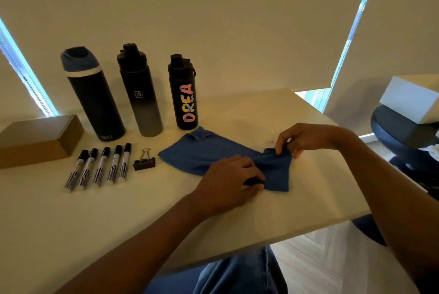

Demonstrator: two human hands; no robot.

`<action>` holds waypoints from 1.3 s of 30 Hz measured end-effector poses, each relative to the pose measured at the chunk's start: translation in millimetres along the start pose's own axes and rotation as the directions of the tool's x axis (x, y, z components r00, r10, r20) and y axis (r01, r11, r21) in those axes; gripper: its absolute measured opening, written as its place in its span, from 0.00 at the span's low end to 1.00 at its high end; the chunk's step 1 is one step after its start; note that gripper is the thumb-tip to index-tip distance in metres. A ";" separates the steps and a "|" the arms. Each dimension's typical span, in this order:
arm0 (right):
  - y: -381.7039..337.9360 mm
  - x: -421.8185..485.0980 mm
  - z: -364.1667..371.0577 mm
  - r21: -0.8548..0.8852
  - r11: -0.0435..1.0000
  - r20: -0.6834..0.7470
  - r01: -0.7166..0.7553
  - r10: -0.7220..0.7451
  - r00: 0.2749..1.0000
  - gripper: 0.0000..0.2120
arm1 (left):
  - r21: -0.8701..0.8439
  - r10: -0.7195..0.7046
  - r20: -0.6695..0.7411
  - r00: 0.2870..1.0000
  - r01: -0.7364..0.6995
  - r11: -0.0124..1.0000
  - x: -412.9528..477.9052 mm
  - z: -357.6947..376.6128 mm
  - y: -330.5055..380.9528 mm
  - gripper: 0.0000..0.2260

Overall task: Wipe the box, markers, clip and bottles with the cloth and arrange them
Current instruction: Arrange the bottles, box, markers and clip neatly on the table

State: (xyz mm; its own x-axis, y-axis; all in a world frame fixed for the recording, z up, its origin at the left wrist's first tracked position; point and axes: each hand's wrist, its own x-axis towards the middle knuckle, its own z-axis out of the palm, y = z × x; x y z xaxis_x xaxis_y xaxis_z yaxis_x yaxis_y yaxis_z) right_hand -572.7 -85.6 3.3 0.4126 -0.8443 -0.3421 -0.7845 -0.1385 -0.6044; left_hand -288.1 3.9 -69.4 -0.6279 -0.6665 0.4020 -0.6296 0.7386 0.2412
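Beyond, cream roller blinds drawn; pale smooth tabletop under blue fabric cloth, left hand and right hand both pinching it.

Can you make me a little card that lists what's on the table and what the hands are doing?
box: brown, far left of the table
bottles: three, upright in a back row
markers: five, side by side before the bottles
clip: black, right of the markers
cloth: blue, on the table
left hand: grips the cloth
right hand: pinches the cloth's corner
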 end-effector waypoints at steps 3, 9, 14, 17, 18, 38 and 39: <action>2.2 -1.2 -0.5 -0.124 0.992 0.037 0.015 -0.010 0.999 0.23 | 0.023 0.062 -0.004 0.998 -0.062 0.998 9.3 7.7 5.4 0.13; -8.7 8.1 -0.6 -0.279 0.959 0.094 0.040 -0.014 0.995 0.16 | -0.001 0.141 0.022 0.990 -0.141 0.990 19.2 13.1 18.0 0.07; -39.3 -13.2 -1.2 -0.321 0.946 0.315 -0.036 0.143 0.938 0.09 | -0.469 -0.109 0.141 0.984 0.163 0.868 -13.1 -15.9 32.5 0.07; -60.2 -28.8 -0.2 -0.310 0.943 0.326 0.123 -0.016 0.945 0.07 | -0.625 -0.259 0.097 0.961 0.262 0.735 -36.7 -36.6 33.2 0.10; -68.0 -32.0 0.7 -0.315 0.931 0.294 0.183 -0.087 0.952 0.07 | -0.642 -0.304 0.067 0.950 0.274 0.716 -43.4 -43.1 30.1 0.10; -115.0 -25.3 23.5 -0.054 0.931 0.263 0.360 -0.334 0.905 0.08 | -0.569 -0.384 0.032 0.923 0.332 0.753 -96.1 -121.9 -8.2 0.09; -115.8 -19.8 26.6 -0.045 0.930 0.198 0.366 -0.350 0.915 0.08 | -0.610 -0.460 0.016 0.888 0.374 0.699 -95.8 -120.4 -14.8 0.11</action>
State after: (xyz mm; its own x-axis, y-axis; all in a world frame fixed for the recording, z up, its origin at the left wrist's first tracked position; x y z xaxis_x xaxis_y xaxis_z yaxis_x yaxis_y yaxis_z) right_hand -477.7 -39.1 61.0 0.7443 -0.6216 -0.2441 -0.5995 -0.4609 -0.6543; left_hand -163.5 69.0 -5.1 -0.2747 -0.9332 0.2315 -0.3954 0.3291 0.8575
